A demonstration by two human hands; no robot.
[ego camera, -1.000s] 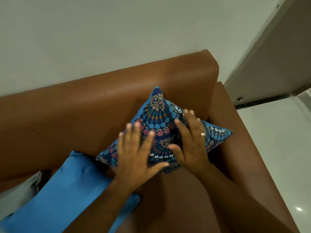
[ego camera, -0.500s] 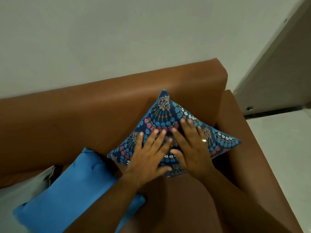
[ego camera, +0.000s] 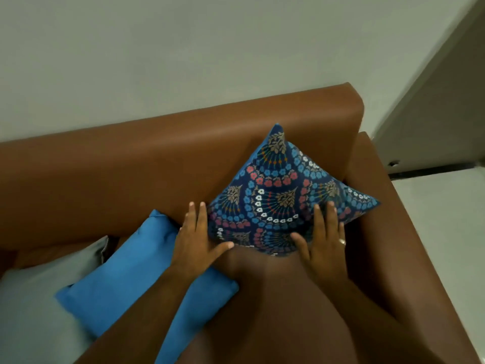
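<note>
A dark blue cushion with a flower pattern point(ego camera: 275, 195) stands on one corner against the back of a brown leather sofa point(ego camera: 157, 166), near the sofa's right arm. My left hand point(ego camera: 195, 240) lies with straight fingers along the cushion's lower left edge, thumb under its bottom corner. My right hand point(ego camera: 321, 237), a ring on one finger, lies flat on the cushion's lower right edge, fingers straight, thumb towards the bottom corner.
A plain bright blue cushion point(ego camera: 131, 279) lies on the seat to the left, under my left forearm. A grey cushion point(ego camera: 39, 306) is further left. A pale wall point(ego camera: 210, 48) is behind the sofa. Pale floor point(ego camera: 446, 219) and a door point(ego camera: 446, 114) are to the right.
Both hands were pressed together on the middle of the patterned cushion. They have slid apart to its lower left and lower right edges, and the cushion's face now shows between them.
</note>
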